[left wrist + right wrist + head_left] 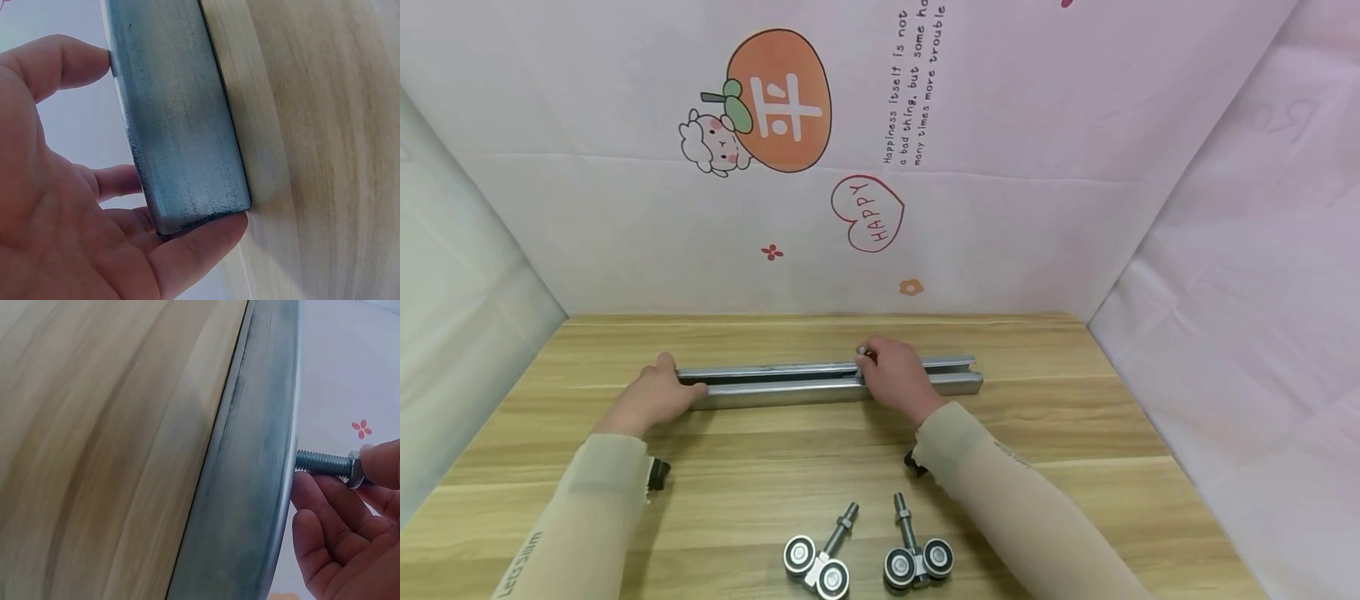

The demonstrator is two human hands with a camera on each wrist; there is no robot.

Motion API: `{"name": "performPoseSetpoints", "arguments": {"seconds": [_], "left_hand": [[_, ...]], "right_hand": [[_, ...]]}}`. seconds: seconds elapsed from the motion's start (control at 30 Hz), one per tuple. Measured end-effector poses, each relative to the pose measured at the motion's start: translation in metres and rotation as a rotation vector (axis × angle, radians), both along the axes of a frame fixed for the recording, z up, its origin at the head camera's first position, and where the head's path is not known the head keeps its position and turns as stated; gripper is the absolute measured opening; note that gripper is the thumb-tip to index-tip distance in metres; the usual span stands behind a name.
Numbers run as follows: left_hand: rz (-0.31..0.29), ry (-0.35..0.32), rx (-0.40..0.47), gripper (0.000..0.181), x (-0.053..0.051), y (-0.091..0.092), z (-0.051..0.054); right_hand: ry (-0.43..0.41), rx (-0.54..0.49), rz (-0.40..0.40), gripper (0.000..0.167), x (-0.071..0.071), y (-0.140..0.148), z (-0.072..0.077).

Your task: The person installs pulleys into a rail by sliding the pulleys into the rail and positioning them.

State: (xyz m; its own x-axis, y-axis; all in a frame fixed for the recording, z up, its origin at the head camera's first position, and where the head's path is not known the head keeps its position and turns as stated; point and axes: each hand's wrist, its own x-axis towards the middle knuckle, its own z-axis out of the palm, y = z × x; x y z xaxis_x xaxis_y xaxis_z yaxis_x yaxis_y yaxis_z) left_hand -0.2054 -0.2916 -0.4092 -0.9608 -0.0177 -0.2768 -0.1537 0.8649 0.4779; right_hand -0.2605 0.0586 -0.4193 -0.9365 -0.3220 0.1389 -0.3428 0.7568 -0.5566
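Observation:
A metal channel rail (pixel 790 395) lies across the wooden table, its long slot facing up. At its left end, my left hand (pixel 655 395) grips the rail. In the left wrist view the fingers are around the end of the rail (pixel 178 119), one fingertip at its lower corner. Toward the right part of the rail, my right hand (pixel 897 377) pinches a threaded bolt (pixel 322 463) by its nut (pixel 355 469). The bolt stands out of the slot side of the rail; whatever it joins inside is hidden.
Two roller trolleys, a left one (pixel 820 562) and a right one (pixel 917 565), lie at the table's near side, each with a threaded bolt. A white printed cloth (pixel 1000 242) rises behind the table (pixel 760 467), with pale cloth at both sides.

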Motion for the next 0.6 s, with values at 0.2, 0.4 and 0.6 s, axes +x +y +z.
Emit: {"name": "performPoseSetpoints", "arguments": {"seconds": [0.2, 0.4, 0.6], "left_hand": [[-0.005, 0.001, -0.001, 0.084, -0.001, -0.001, -0.002], [-0.006, 0.005, 0.0, 0.084, 0.0, -0.001, -0.003], [0.0, 0.009, -0.008, 0.083, -0.001, 0.0, -0.003]], "right_hand": [[-0.012, 0.011, 0.03, 0.023, 0.0, -0.015, 0.001], [-0.012, -0.004, 0.062, 0.022, 0.002, -0.029, 0.003], [-0.017, 0.002, 0.07, 0.022, 0.004, -0.041, 0.003]]}}
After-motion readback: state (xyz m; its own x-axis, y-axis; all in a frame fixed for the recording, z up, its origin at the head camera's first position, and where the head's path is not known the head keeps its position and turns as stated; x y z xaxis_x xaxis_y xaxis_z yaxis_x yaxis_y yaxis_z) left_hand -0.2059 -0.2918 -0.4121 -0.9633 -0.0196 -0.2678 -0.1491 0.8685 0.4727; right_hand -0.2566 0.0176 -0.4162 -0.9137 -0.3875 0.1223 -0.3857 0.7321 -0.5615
